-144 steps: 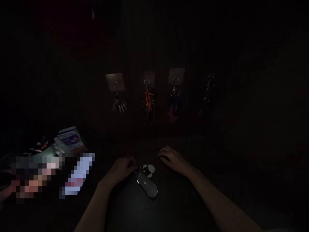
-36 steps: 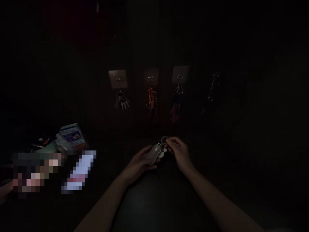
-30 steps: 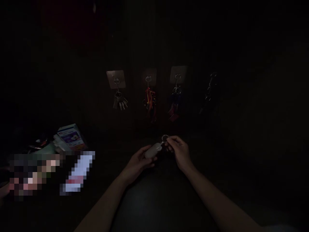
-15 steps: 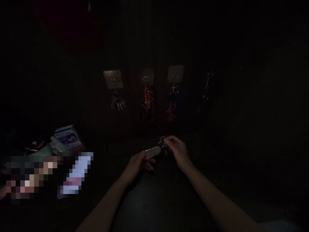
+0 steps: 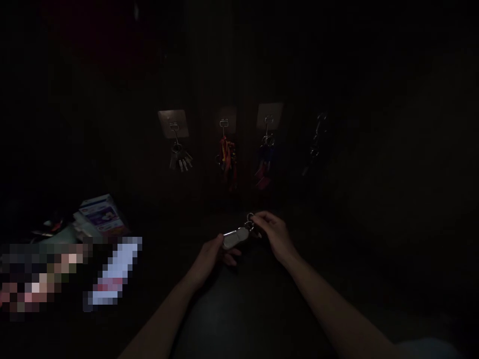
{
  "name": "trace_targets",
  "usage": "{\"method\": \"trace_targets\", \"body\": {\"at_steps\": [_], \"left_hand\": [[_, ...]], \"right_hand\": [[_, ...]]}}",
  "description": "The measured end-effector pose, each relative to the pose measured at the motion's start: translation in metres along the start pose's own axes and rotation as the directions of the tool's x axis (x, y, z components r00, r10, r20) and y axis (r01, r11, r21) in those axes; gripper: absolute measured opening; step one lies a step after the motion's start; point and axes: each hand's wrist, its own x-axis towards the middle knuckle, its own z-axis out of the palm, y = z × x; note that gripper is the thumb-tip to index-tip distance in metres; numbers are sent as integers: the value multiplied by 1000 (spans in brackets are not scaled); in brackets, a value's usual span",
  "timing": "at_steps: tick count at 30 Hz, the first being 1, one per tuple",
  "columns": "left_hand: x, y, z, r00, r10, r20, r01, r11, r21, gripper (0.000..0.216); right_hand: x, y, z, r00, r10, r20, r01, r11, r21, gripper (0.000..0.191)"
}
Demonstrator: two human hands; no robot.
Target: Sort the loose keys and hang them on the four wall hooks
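Above the dark tabletop (image 5: 239,314), left hand (image 5: 209,262) cradles a silver oval key fob (image 5: 235,237), fingers half-curled; right hand (image 5: 273,235) pinches the fob's key ring (image 5: 250,218). Beyond, keys (image 5: 180,160) hang from adhesive wall hooks (image 5: 172,123); printed carton (image 5: 101,214) sits far left.

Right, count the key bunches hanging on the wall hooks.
4. From the left: plain metal keys, a bunch with red and orange tassels, a bunch with blue and pink tags, and a dark bunch at far right, barely visible. The darkness could hide more.
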Motion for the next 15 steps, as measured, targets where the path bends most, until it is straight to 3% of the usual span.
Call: {"method": "trace_targets", "body": {"at_steps": [4,8,15], "left_hand": [[1,-1,2,1000,10,-6,-10,1000,24,57],[4,-5,-1,1000,-17,-11,16,995,-100,59],[6,-3,-8,991,-116,60,127,964,-236,58]], "right_hand": [[0,-3,-2,991,70,116,-84,989,124,21],[-3,-6,0,971,63,232,-120,963,241,23],[-2,-4,1,997,-34,67,26,994,110,16]]}}
